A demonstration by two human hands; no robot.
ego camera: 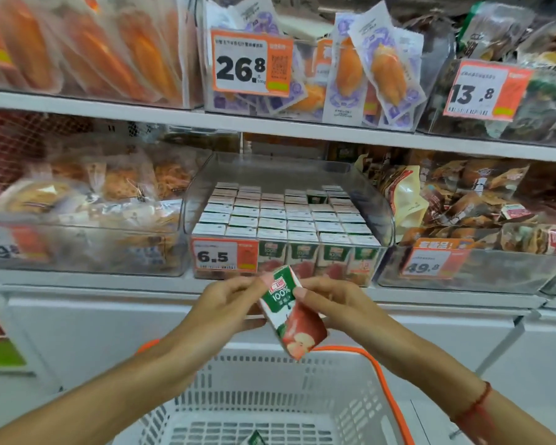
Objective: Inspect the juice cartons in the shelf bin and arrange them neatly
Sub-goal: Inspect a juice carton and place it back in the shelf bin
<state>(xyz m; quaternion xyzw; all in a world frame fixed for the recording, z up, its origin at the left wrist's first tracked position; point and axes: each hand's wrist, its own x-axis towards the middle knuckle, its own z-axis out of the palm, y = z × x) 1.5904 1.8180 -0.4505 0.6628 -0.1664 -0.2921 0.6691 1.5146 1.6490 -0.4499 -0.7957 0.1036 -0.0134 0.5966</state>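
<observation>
A green and red apple juice carton (291,319) is tilted in front of me, below the shelf and above the basket. My left hand (228,303) pinches its upper left corner, and my right hand (331,305) pinches its upper right side. A clear shelf bin (381,203) holds several rows of the same juice cartons (283,216) standing upright, white tops showing. One gap shows at the back right (316,197), where a carton sits lower. A 6.5 price tag (224,257) hangs on the bin's front.
A white plastic basket (264,377) with an orange handle (382,380) sits below my hands; a green carton corner (254,440) shows inside it. Clear bins of bagged snacks flank the juice bin at left (77,248) and right (495,271). Another shelf of packets runs above.
</observation>
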